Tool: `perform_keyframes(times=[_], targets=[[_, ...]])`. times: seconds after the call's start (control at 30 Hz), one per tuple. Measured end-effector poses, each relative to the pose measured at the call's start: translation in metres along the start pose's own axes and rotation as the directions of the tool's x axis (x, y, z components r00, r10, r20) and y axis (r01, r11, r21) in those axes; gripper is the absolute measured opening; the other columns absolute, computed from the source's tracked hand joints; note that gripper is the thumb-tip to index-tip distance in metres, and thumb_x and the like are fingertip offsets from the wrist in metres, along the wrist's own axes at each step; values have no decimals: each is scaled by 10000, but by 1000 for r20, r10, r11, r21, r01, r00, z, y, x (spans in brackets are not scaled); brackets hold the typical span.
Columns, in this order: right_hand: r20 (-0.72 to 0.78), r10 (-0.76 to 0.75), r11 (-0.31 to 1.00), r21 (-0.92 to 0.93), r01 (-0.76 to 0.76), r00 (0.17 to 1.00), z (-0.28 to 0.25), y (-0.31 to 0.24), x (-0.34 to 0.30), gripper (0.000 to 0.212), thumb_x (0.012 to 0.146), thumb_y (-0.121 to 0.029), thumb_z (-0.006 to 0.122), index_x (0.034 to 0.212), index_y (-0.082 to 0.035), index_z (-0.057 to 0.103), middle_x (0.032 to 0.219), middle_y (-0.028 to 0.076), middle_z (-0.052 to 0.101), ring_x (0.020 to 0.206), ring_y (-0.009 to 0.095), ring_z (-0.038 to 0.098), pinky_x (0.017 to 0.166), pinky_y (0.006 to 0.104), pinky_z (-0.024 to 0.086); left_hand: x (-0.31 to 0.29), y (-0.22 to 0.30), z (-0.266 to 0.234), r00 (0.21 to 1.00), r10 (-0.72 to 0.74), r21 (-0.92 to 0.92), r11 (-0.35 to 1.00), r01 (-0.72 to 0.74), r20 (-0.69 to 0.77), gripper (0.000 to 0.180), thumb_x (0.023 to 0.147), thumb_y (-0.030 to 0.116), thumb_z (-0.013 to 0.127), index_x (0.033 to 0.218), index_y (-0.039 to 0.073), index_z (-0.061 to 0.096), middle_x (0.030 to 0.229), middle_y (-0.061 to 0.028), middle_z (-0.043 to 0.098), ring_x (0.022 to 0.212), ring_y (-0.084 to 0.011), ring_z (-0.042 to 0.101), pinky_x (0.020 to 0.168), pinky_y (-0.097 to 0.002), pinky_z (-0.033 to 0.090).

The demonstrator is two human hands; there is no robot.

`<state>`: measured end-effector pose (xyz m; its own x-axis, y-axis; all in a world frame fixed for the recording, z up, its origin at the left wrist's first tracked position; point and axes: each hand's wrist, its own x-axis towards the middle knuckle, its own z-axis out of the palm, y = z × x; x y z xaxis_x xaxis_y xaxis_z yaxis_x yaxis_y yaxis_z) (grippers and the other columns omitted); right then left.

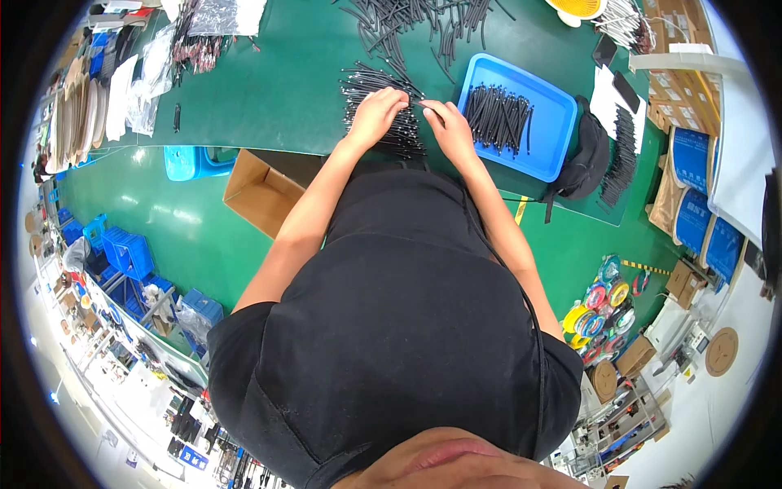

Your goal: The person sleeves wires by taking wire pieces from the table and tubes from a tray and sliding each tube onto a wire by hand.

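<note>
Short black cable pieces with pale tips lie in a dense pile at the table's near edge. Over this pile is my left hand, fingers closed together; what they hold, if anything, is too small to see. Just to its right, my right hand pinches the end of a thin black cable piece between thumb and forefinger. The fingertips of both hands nearly meet. Beside my right hand stands a blue tray with a heap of black cable pieces in it.
More loose black tubes are scattered farther back on the green table. A black bag and a row of black pieces lie right of the tray. Below the table's edge are an open cardboard box and a blue stool.
</note>
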<state>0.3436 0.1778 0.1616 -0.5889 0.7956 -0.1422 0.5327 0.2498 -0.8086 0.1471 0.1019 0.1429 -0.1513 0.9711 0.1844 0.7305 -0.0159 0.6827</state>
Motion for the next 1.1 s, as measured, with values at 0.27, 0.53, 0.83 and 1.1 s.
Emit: perform_keyframes(times=[0.27, 0.53, 0.83, 1.1], targets=[[-135, -223, 966, -161, 201, 965, -5, -3, -11, 183, 970, -227, 650, 1109, -147, 739, 862, 106, 634, 819, 324, 635, 750, 454, 500, -9, 28, -10, 997, -70, -130, 989, 69, -6, 117, 957, 146, 672, 1023, 50, 669, 968, -98, 669, 917, -302, 668, 798, -391, 528], [-39, -354, 910, -246, 335, 934, -8, -5, -17, 173, 961, -223, 643, 1070, -128, 739, 873, 103, 663, 858, 316, 654, 774, 455, 524, -19, 33, -21, 988, -3, -71, 997, 15, 157, 200, 967, 120, 651, 1149, 41, 629, 1054, -141, 679, 934, -323, 688, 820, -412, 541], [119, -424, 847, -298, 440, 898, -7, -7, -21, 180, 956, -207, 652, 1065, -86, 730, 928, 129, 687, 893, 341, 667, 807, 441, 538, -23, 51, -18, 922, -19, 143, 989, -40, 387, 717, 926, -40, 510, 1588, 158, 318, 1047, -263, 659, 929, -422, 677, 819, -488, 547], [-35, -222, 971, -101, 218, 974, -12, -16, -31, 208, 976, -252, 637, 1054, -82, 729, 966, 127, 709, 909, 359, 687, 804, 449, 540, -18, 37, -43, 997, -83, 181, 980, 83, -6, 738, 832, 345, 810, 1479, 141, 520, 1263, -29, 695, 1226, -265, 572, 1075, -430, 336]])
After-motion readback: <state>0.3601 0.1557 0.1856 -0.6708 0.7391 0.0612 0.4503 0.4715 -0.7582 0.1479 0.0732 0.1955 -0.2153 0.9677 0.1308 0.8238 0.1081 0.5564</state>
